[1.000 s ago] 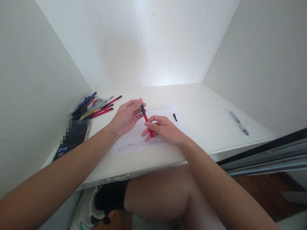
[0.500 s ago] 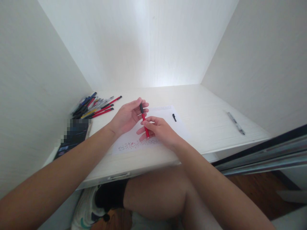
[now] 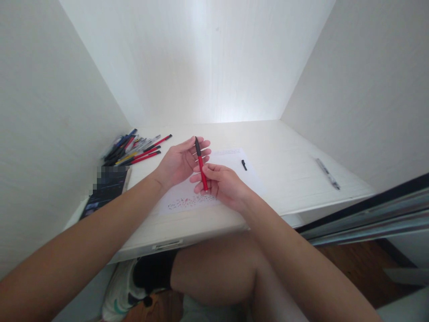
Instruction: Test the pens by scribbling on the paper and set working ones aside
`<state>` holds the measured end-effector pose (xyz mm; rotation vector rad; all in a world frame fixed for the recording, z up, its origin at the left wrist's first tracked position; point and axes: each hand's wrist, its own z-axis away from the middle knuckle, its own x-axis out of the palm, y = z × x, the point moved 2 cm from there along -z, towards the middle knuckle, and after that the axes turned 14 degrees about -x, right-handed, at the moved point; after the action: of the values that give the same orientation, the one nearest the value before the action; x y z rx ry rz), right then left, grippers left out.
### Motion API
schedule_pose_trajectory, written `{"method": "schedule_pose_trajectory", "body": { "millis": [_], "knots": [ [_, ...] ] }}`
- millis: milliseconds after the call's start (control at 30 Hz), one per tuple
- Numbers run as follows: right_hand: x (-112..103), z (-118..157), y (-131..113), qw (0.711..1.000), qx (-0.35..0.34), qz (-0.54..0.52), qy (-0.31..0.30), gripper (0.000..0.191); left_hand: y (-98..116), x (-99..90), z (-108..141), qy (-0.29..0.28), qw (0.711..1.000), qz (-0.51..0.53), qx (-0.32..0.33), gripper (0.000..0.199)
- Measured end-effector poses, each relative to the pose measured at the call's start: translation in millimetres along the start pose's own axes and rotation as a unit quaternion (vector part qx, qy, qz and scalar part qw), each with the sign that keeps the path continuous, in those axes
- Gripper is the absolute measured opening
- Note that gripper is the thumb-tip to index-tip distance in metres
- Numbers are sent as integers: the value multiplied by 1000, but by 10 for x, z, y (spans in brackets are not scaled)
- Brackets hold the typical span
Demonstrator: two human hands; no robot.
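A red pen with a black grip is held tilted above a sheet of paper, its dark tip pointing up and away from me. My right hand pinches the red barrel between thumb and fingers. Behind the black end, my left hand is palm up, fingers stretched out and apart, thumb beside the tip; whether it touches the pen I cannot tell. A black pen cap lies on the paper to the right. Small dark and red marks dot the paper's near part.
Several pens are heaped at the back left of the white desk. Nearer me lies a dark flat object, partly pixelated. A clear pen rests at the right. White panels enclose the desk's back and sides.
The pen has turned slightly in my right hand, and its dark tip shows more clearly. My left thumb has shifted from the black end to beside it. The view has moved a little.
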<state>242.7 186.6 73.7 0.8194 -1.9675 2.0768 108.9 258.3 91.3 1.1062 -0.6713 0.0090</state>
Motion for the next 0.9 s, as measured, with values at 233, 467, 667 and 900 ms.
{"method": "schedule_pose_trajectory", "body": {
  "millis": [233,467,667,900],
  "knots": [
    [-53,-35,9,999,-19,38,22,14,-38,28,-23,46,998,12,34,25],
    [50,38,-33,990,27,-135,43,20,-40,25,-12,2,1000,11,-3,26],
    [14,32,-13,997,-7,-61,36,17,-90,-24,-81,27,997,-7,71,31],
    [-57,0,23,998,-43,34,33,20,-77,-37,-80,47,994,-34,93,25]
  ]
}}
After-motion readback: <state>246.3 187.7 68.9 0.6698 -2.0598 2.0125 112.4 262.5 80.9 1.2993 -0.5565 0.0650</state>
